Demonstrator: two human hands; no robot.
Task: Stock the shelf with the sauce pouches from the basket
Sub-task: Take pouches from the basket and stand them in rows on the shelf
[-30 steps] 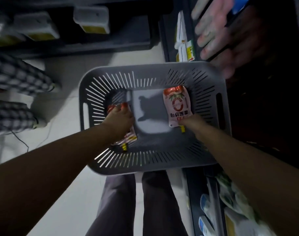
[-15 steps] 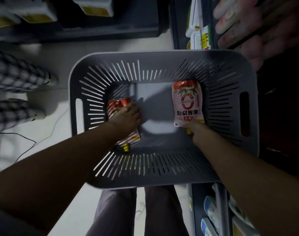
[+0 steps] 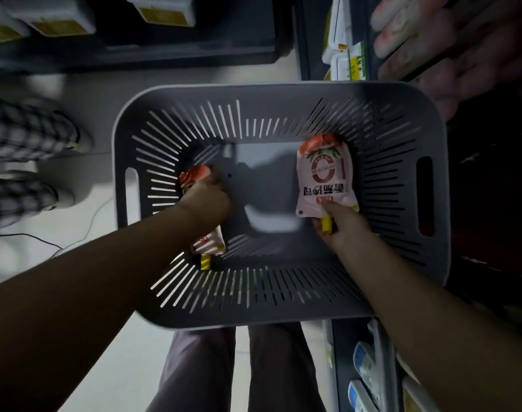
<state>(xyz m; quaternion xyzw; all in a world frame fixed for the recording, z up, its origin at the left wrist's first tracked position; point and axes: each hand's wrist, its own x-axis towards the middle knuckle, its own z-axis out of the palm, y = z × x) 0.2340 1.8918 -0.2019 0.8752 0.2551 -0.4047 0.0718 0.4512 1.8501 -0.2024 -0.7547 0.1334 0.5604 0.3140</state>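
The grip of the left hand is closed over the middle of a pink-and-red soft sauce pouch. This pouch lies under the grip, on the bottom of the grey slotted plastic basket, and its yellow spout comes out on the near side of the grip. The grip of the right hand is clamped on the spout end of the second pink-and-red sauce pouch, with the thumb on its lower edge. This pouch stretches away from the grip, printed side up, inside the basket. Beyond this grip, to the right, stands a dark shelf with white packets.
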